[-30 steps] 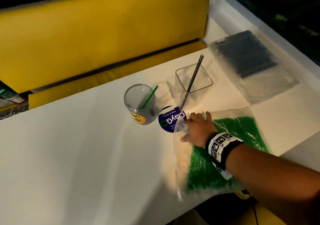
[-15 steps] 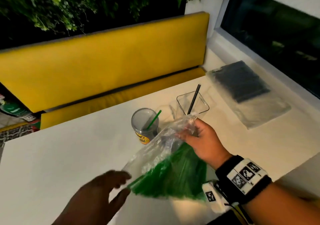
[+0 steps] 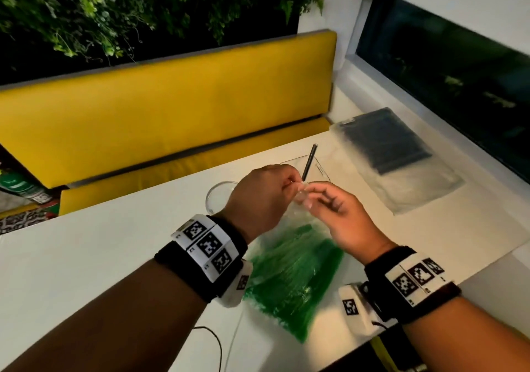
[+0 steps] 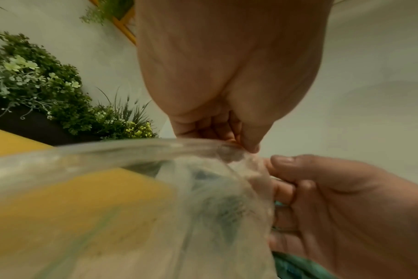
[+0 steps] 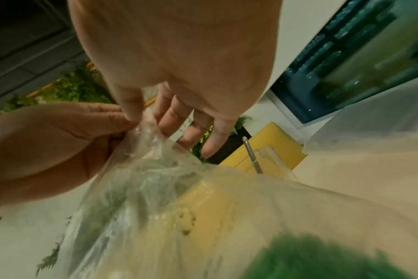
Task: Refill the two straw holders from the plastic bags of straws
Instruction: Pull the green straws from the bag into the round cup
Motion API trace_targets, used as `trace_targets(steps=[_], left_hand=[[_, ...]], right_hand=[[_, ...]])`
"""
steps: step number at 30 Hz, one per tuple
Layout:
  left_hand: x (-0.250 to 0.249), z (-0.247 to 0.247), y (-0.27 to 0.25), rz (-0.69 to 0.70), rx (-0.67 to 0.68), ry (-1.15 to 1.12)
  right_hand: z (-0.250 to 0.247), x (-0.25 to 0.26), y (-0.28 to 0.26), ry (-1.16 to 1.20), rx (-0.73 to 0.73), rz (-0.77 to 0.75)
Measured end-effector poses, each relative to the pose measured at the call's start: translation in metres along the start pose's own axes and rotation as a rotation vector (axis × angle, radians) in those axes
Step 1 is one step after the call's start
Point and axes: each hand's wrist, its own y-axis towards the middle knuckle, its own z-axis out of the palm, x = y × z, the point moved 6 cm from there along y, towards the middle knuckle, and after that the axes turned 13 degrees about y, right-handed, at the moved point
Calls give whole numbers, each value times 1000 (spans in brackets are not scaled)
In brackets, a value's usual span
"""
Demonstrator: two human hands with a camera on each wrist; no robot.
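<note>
A clear plastic bag of green straws (image 3: 292, 274) hangs above the white table (image 3: 86, 257), held up by its top edge. My left hand (image 3: 266, 193) and my right hand (image 3: 327, 208) both pinch that top edge, fingertips close together. In the wrist views the crumpled bag mouth (image 4: 239, 160) (image 5: 150, 136) sits between the thumbs and fingers. Behind the hands stands a clear square holder (image 3: 318, 168) with one black straw (image 3: 309, 160). A round holder (image 3: 218, 196) is half hidden by my left hand. A second bag with black straws (image 3: 390, 147) lies at the far right.
A yellow bench (image 3: 172, 107) runs along the table's far side, with plants above it. A dark window (image 3: 444, 70) and white sill lie on the right. A thin black cable (image 3: 212, 340) trails near the table's front edge.
The right hand lifted the green-straw bag off the table. The left hand came in and now pinches the bag's top beside the right. The head view tilted up.
</note>
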Motion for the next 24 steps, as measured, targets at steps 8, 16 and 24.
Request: trace_targets(steps=[8,16,24], left_hand=[[-2,3,-2,-64,18,-35],[52,3,-58,-180,92,-6],[107,7,-122,-347,212,23]], right_hand=[[-17,7,12,-54,-64,-89],[-39,22,14,-131,-68,-110],[-45,34,15,-109,-135,-149]])
